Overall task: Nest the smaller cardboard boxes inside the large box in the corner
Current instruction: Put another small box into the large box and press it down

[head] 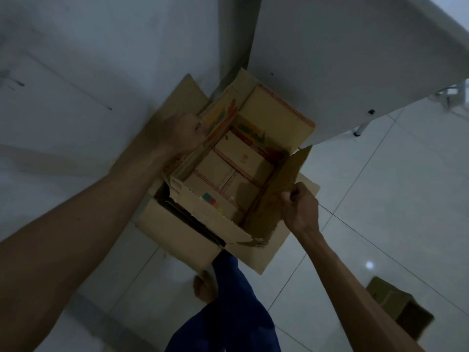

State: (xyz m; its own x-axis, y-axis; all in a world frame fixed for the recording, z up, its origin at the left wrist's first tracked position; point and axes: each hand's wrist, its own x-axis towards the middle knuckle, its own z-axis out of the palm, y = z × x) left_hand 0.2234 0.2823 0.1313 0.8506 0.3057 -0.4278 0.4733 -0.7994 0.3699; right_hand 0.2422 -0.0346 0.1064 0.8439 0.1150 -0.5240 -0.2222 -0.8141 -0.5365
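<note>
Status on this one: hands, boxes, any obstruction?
Left hand and right hand grip inner box flaps. Sits inside large box. One small box still on floor.

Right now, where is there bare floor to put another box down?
The floor is bare right of the large box, up to the small box at lower right. Left of the left hand it is bare too. Inside, the nested boxes crowd it.

White table [355,59] over pale tiled floor [380,199]; bare foot [205,288] beside blue trouser leg [233,301]
</note>
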